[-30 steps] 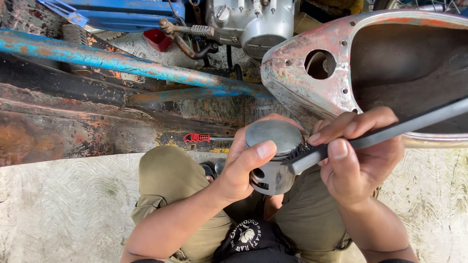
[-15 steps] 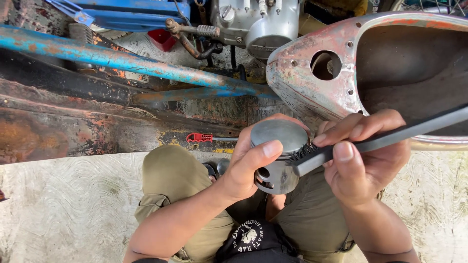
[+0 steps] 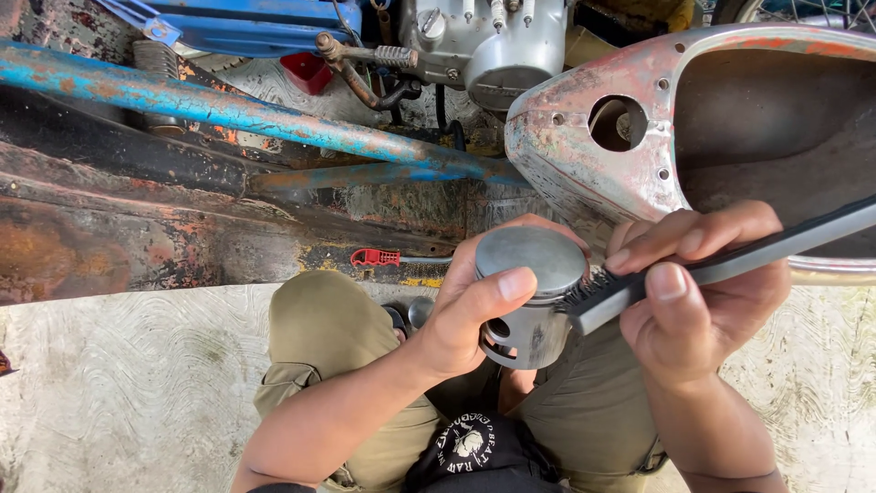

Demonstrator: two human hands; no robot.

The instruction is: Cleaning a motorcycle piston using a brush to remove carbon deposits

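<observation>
My left hand (image 3: 474,306) grips a grey metal piston (image 3: 531,292), crown up, held over my lap. The thumb lies across its side and the fingers wrap behind it. My right hand (image 3: 698,292) holds a dark long-handled brush (image 3: 721,269). Its bristled end presses against the piston's upper right side, near the ring grooves. The handle runs off the right edge of the view. I am crouched, with my knees in olive trousers (image 3: 328,342) below both hands.
A worn red and grey fuel tank shell (image 3: 584,173) with a round hole lies just beyond my hands. A rusty blue frame tube (image 3: 228,110) crosses the upper left. An engine (image 3: 484,46) sits at the top. A red-handled tool (image 3: 379,258) lies on the ground.
The brush end has shifted slightly along the piston's side. Both hands keep their grip and stay in nearly the same place.
</observation>
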